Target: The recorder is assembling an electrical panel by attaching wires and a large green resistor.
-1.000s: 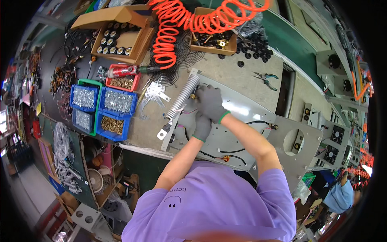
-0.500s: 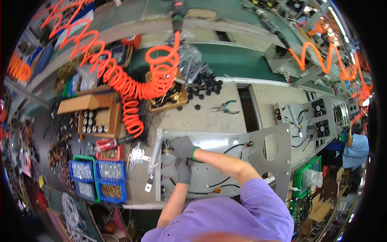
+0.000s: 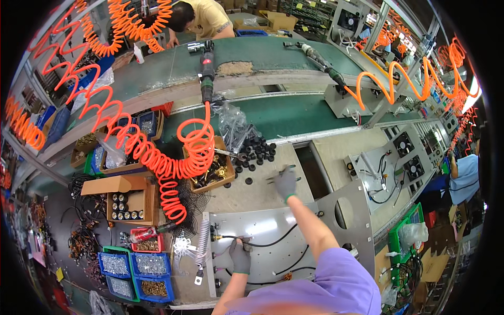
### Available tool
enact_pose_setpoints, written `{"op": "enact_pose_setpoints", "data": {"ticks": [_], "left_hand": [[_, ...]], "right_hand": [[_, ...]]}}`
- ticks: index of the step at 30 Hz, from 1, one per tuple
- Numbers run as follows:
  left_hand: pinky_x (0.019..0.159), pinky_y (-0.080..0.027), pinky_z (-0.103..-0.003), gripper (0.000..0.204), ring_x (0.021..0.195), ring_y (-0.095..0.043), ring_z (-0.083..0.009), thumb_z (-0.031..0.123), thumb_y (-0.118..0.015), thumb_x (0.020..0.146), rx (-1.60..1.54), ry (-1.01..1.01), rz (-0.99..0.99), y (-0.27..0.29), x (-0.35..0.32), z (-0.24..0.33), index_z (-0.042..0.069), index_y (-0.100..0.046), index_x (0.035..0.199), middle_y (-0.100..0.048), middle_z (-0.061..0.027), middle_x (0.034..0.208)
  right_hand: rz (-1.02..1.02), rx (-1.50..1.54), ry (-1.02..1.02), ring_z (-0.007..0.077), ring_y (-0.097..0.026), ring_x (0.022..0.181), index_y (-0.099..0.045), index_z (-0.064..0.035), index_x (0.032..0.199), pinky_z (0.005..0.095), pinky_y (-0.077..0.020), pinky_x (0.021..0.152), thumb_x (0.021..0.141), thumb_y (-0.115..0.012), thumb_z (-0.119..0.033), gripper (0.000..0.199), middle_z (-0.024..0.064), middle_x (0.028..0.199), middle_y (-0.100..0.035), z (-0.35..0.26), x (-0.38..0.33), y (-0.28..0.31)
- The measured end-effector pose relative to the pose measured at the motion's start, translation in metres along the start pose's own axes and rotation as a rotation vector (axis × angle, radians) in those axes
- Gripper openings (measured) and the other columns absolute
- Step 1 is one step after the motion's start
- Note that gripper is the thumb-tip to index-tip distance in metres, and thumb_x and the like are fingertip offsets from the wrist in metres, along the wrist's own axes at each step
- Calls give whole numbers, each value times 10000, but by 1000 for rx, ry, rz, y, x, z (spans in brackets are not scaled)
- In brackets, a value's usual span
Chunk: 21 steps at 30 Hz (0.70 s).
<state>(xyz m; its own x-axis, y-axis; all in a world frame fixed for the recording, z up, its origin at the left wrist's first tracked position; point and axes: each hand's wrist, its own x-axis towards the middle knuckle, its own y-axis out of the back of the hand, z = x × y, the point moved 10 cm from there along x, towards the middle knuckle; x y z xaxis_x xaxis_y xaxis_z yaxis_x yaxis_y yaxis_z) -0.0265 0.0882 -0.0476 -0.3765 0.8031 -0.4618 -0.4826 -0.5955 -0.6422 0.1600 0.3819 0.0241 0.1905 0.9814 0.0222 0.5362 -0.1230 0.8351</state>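
Note:
My right hand (image 3: 286,185), in a grey glove, reaches beyond the metal housing and is closed over a pair of pliers (image 3: 271,181) on the bench; the jaws and handle ends stick out around the glove. My left hand (image 3: 240,257), also gloved in grey, stays low over the sheet-metal housing (image 3: 262,228). Its fingers are pinched at a black cable (image 3: 270,244) beside the fitting on the left wall. That cable arcs to the right across the panel. A coil spring (image 3: 202,244) runs along the housing's left side, with a metal tab at its near end.
Blue bins of screws (image 3: 152,263) and a red bin (image 3: 147,242) stand at left. Behind are a carton of round parts (image 3: 149,202), a tray of brass fittings (image 3: 231,176) and an orange coiled hose (image 3: 178,165). Fan-fitted housings (image 3: 386,173) are at right. Co-workers are farther off.
My right hand has left the fitting on the housing and moved away and rightward onto the pliers. My left hand remains by the cable. The view has tilted up, showing more of the far bench.

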Motion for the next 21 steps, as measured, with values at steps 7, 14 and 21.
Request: {"op": "enact_pose_setpoints", "data": {"ticks": [7,14,21], "left_hand": [[519,-462,-279,182,524,-495,-122,108,-456,929,106,-30,101,2,-2,14,1,-502,1069,-596,-89,817],[550,-498,-283,190,565,-545,-118,127,-472,927,110,-170,262,26,-3,41,18,-504,1080,-602,-81,880],[648,-513,-310,327,652,-568,-123,204,-443,957,-127,-24,109,14,1,26,47,-443,1244,-600,-103,1056]], "right_hand": [[-222,-451,-88,294,-467,1128,-454,-77,1233,497,-343,943,810,-544,-382,529,117,1179,-508,27,30,-36],[-387,-461,346,296,-317,1270,-304,-76,1347,518,-289,1001,720,-678,-408,802,120,1333,-374,-45,-32,-31],[-454,-489,271,340,-378,1208,-269,-91,1375,481,-391,931,589,-761,-534,1028,155,1359,-349,-44,-12,-39]]}}
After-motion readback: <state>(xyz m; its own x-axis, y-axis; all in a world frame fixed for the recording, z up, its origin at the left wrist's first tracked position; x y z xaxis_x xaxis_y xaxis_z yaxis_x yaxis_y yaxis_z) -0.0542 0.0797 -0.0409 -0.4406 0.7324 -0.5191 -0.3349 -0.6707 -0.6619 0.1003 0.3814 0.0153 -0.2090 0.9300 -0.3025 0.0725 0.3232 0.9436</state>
